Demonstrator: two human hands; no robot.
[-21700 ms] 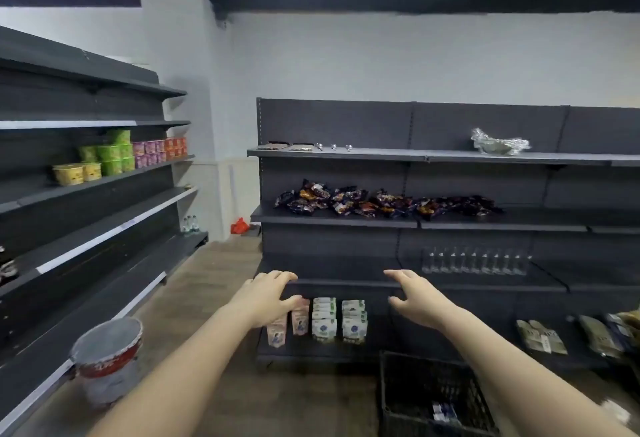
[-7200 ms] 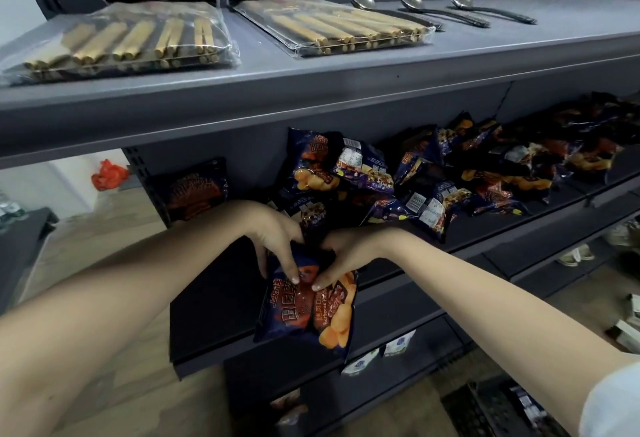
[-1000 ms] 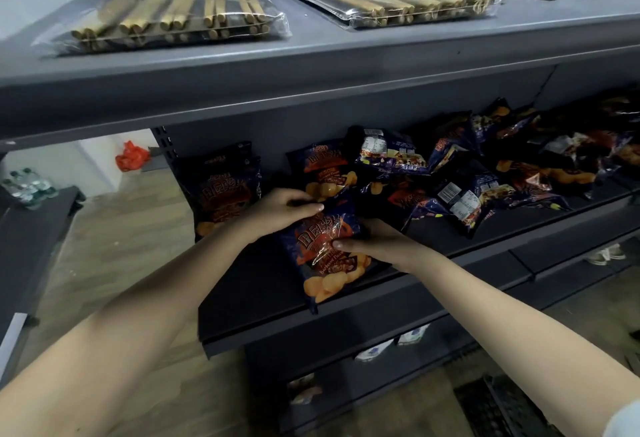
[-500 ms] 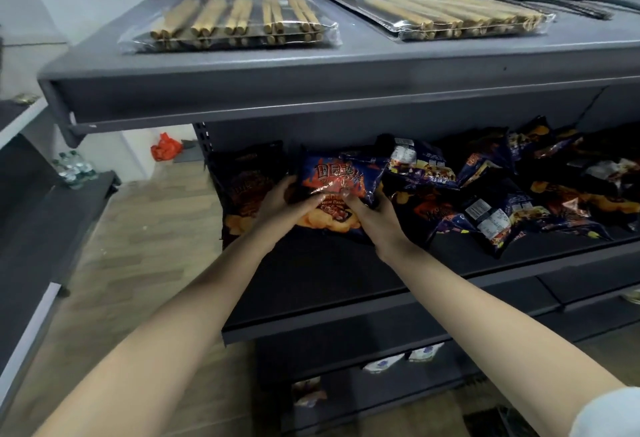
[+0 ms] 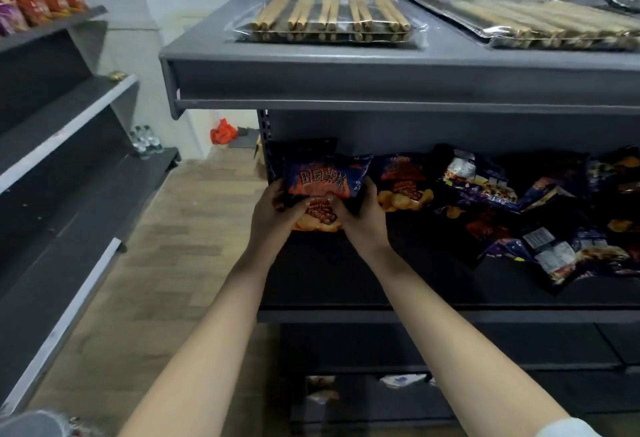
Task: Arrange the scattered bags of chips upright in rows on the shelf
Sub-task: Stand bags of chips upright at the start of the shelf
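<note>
Bare forearms reach in; the left hand (image 5: pixel 273 209) and right hand (image 5: pixel 363 214) clasp one chip bag (image 5: pixel 323 183) upright at the left end of the dark shelf (image 5: pixel 346 280). Scattered bags (image 5: pixel 540 214) lie rightward; chopstick packs (image 5: pixel 329 13) rest above.

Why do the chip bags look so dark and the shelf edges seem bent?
Head view: the upper shelf shades the chip shelf, so the loose bags sink into gloom; the held bag reads clearer. The wide-angle lens bows straight edges; glare glints off the wrapped sticks.
</note>
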